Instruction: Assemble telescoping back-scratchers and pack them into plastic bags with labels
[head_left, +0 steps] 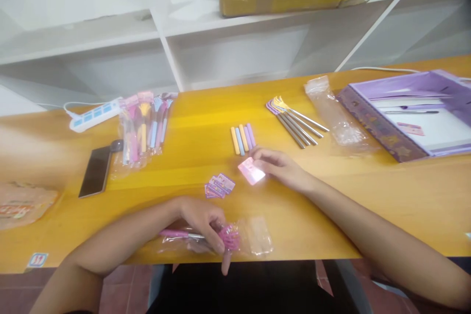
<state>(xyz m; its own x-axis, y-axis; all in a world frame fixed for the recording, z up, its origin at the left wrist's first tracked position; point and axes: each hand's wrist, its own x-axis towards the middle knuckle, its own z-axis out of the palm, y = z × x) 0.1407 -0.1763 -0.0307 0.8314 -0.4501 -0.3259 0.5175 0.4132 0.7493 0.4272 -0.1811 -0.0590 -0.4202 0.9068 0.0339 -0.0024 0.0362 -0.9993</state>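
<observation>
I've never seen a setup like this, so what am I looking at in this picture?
No machine here: a person's two bare hands, filmed forward and down by a camera worn on the head. The right hand holds a pink card. The left hand grips a pink claw-headed stick, with clear plastic around it. On the wooden table lie small cards, colored sticks, claw-tipped metal rods, bagged claw-headed sticks and a purple box.

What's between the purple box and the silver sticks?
A clear plastic bag lies between the purple box and the silver sticks, as the head view shows.
</observation>
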